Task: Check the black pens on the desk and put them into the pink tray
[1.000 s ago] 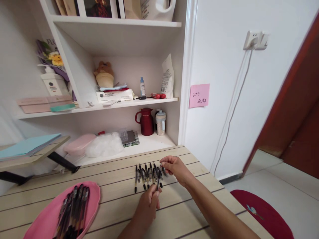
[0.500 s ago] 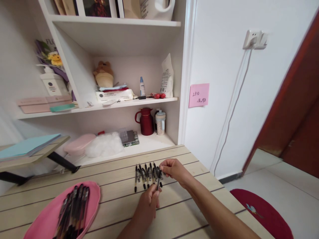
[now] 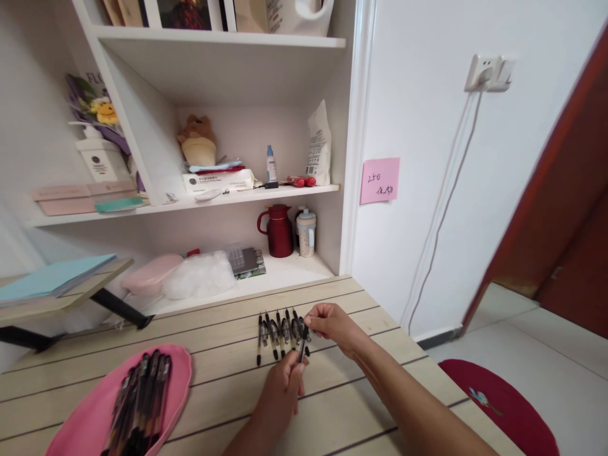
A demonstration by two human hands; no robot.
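Observation:
A dark gel pen (image 3: 303,345) is held slantwise between my two hands above the table. My left hand (image 3: 284,383) is closed around its lower part. At its upper end, the thumb and fingertips of my right hand (image 3: 329,322) pinch the tip; the exact point of contact is too small to make out. Just beyond, several black pens and pen caps (image 3: 273,335) lie side by side in a row on the table, partly covered by my hands at the right end. To the left, a pink plate (image 3: 78,424) carries a pile of black pens (image 3: 140,399).
The slatted wooden table (image 3: 228,405) meets a white shelf unit at the back, where a red jug (image 3: 278,233) and a pale cup (image 3: 306,233) stand. A small raised stand (image 3: 90,288) is at the left. A red stool (image 3: 498,405) sits at the right.
Almost nothing differs. Both hands keep the pen in nearly the same place, and the row of pens stays as it was.

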